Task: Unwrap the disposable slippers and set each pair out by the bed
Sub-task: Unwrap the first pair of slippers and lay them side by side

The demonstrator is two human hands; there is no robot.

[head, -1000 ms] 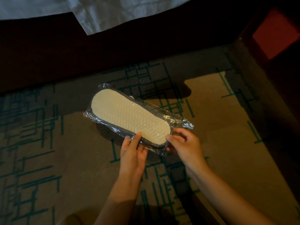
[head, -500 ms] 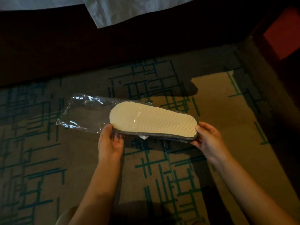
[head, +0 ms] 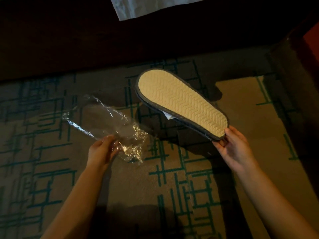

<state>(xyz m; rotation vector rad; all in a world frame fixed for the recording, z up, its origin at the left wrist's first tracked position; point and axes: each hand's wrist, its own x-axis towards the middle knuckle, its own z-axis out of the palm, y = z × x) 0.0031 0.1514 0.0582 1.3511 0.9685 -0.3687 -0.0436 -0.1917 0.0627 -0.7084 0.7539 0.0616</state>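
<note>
A pair of disposable slippers is stacked sole to sole, its cream ribbed sole facing up and a dark grey rim around it. My right hand grips the pair by its heel end and holds it above the carpet, toe pointing up-left toward the bed. A bit of white paper peeks out between the two slippers. The clear plastic wrapper is empty and crumpled. My left hand pinches its near end, well to the left of the slippers.
The dark bed base runs across the top, with a white sheet corner hanging over it. Beige carpet with green line pattern covers the floor. Dark furniture with a red panel stands at the right edge.
The slippers have come fully out of the wrapper. My right hand drew them right and up while my left hand pulled the empty wrapper away to the left.
</note>
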